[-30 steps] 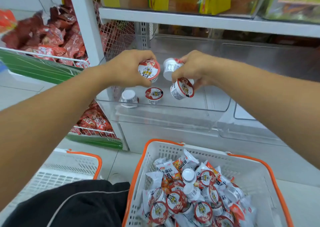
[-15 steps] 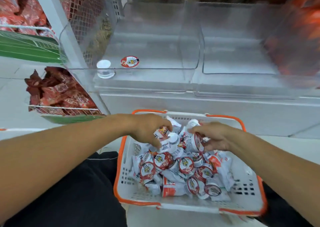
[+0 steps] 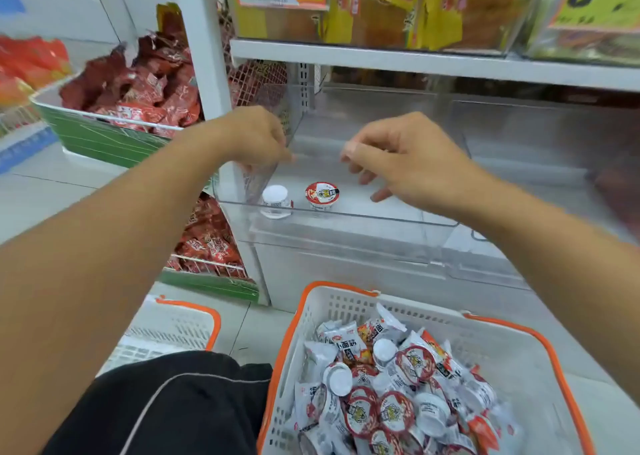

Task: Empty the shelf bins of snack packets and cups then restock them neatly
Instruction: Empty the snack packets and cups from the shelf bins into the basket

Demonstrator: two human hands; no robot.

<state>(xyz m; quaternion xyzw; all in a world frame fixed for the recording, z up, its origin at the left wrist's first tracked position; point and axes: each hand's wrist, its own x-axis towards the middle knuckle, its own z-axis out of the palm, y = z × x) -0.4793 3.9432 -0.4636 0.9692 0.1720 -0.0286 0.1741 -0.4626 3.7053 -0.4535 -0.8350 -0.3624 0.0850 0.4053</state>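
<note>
Head view: clear plastic bin (image 3: 346, 219) holds two small round cups (image 3: 322, 195).

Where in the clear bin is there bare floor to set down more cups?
In the clear bin only two cups stand, at its front left corner. The floor to their right and behind them is bare. The basket is crowded; both hands hover over the bin.

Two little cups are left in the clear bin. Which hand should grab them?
Probably the left hand. It hovers almost straight above the white-topped cup and the red-lidded cup at the bin's left end. The right hand is empty too, but sits further right.
</note>
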